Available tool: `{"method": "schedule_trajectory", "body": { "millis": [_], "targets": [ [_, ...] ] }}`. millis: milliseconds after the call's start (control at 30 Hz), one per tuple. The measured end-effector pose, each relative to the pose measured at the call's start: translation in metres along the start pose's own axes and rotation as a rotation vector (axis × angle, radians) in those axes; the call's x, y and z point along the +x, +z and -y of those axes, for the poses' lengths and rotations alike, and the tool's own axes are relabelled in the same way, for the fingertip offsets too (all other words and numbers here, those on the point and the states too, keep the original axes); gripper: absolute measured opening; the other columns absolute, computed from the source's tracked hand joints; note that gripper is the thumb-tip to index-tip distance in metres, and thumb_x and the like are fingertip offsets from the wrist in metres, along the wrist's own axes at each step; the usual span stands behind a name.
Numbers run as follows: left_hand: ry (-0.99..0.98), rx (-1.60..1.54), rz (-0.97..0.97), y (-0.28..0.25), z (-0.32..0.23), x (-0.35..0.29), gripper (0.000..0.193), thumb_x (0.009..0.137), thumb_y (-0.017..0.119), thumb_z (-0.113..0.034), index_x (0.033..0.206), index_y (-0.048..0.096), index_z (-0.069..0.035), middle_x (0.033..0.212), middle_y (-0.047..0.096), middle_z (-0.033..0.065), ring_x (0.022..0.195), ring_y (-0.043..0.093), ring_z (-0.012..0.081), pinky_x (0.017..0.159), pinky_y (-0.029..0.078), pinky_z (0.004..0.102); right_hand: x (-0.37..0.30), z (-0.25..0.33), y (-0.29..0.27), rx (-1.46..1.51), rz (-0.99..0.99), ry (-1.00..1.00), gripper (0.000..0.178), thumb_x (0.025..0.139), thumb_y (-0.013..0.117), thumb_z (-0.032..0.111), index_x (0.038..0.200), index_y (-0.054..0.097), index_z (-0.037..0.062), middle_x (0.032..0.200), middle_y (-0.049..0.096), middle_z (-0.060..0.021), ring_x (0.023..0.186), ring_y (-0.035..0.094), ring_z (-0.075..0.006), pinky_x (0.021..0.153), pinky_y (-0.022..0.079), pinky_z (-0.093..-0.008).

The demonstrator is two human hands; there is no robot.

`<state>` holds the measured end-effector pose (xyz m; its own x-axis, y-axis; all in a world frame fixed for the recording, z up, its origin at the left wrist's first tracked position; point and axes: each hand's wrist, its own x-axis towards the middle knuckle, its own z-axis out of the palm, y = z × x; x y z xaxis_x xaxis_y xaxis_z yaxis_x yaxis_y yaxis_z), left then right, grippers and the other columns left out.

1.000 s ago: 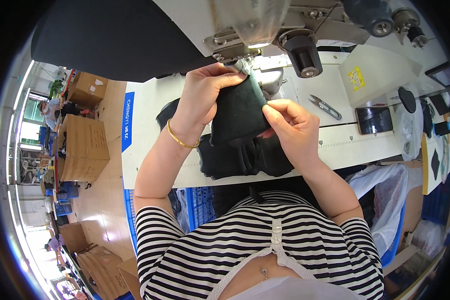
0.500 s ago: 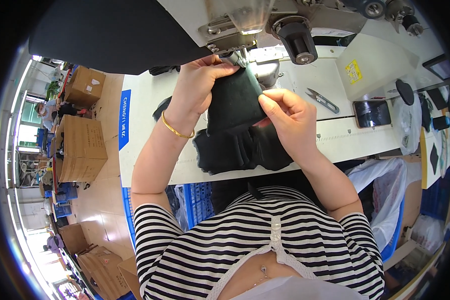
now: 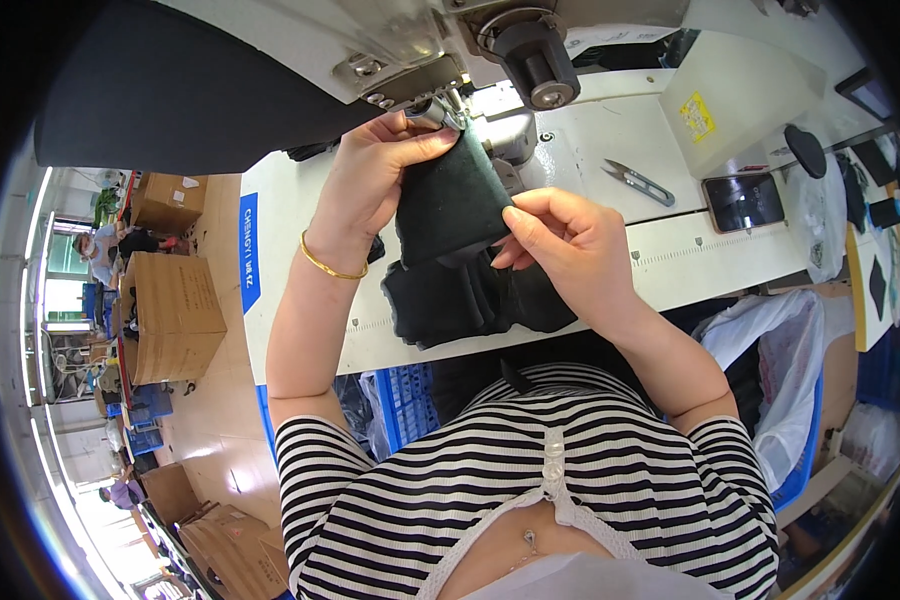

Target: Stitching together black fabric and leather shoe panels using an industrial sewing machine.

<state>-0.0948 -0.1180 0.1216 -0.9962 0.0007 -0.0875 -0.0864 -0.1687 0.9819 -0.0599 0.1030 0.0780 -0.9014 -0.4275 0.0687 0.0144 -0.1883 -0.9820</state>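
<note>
A dark green-black piece of fabric hangs between my hands, its upper edge right at the needle area of a sewing machine. My left hand pinches the fabric's top left part close beside the presser foot. Its right edge is gripped between the thumb and fingers of my right hand. Below the held piece, a pile of folded dark fabric lies along the table's near edge. The left fingertips are partly hidden behind the fabric and the machine.
Thread snips and a black phone lie on the white table to the right. Under the table stand a blue crate and a blue bin with a white plastic bag. Cardboard boxes stand on the floor at left.
In the picture, the machine head and fabric have shifted slightly left and up. Both hands keep hold of the fabric, and the left has moved along with it.
</note>
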Motion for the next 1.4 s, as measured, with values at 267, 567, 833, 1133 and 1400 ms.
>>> {"method": "schedule_trajectory", "body": {
  "millis": [267, 567, 833, 1133, 1400],
  "targets": [
    [0.025, 0.003, -0.054, 0.005, 0.003, 0.001, 0.009, 0.079, 0.072, 0.007, 0.088, 0.07, 0.003, 0.087, 0.071, 0.0097, 0.084, 0.066, 0.0149, 0.082, 0.051, 0.0256, -0.003, -0.003, 0.0, 0.02, -0.018, -0.029, 0.017, 0.096, 0.06, 0.01, 0.102, 0.065, -0.0046, 0.082, 0.069, -0.0094, 0.07, 0.07, -0.0151, 0.062, 0.054, -0.0223],
    [0.013, -0.014, -0.097, 0.0, 0.001, 0.006, 0.012, 0.08, 0.07, 0.008, 0.089, 0.066, 0.001, 0.089, 0.069, 0.0106, 0.085, 0.066, 0.0165, 0.083, 0.051, 0.0266, 0.002, -0.001, 0.005, 0.023, -0.028, -0.043, 0.017, 0.095, 0.06, 0.012, 0.098, 0.067, -0.0024, 0.079, 0.07, -0.0071, 0.07, 0.07, -0.0114, 0.062, 0.054, -0.0215],
    [0.017, 0.043, -0.116, 0.01, -0.008, 0.009, 0.022, 0.082, 0.064, 0.007, 0.103, 0.064, 0.003, 0.1, 0.069, 0.0119, 0.098, 0.064, 0.0192, 0.093, 0.046, 0.0295, 0.011, -0.003, 0.008, 0.02, -0.031, -0.088, 0.017, 0.096, 0.061, 0.012, 0.102, 0.065, -0.004, 0.079, 0.069, -0.009, 0.069, 0.07, -0.0147, 0.06, 0.053, -0.0217],
    [-0.057, 0.085, -0.056, -0.007, -0.002, 0.025, 0.02, 0.086, 0.055, 0.004, 0.103, 0.066, 0.002, 0.103, 0.068, 0.0106, 0.099, 0.062, 0.0197, 0.096, 0.044, 0.0316, 0.021, -0.001, 0.006, -0.015, -0.022, -0.11, 0.017, 0.096, 0.06, 0.012, 0.101, 0.065, -0.0032, 0.08, 0.07, -0.0089, 0.068, 0.07, -0.0141, 0.059, 0.053, -0.022],
    [0.072, -0.081, -0.121, -0.022, 0.008, 0.04, 0.022, 0.083, 0.061, 0.01, 0.103, 0.064, 0.002, 0.098, 0.067, 0.0098, 0.089, 0.065, 0.0213, 0.082, 0.054, 0.0318, 0.029, -0.001, 0.011, 0.039, -0.066, -0.115, 0.015, 0.094, 0.061, 0.012, 0.093, 0.068, -0.0018, 0.075, 0.07, -0.0063, 0.067, 0.069, -0.0105, 0.061, 0.054, -0.0217]
  ]
}}
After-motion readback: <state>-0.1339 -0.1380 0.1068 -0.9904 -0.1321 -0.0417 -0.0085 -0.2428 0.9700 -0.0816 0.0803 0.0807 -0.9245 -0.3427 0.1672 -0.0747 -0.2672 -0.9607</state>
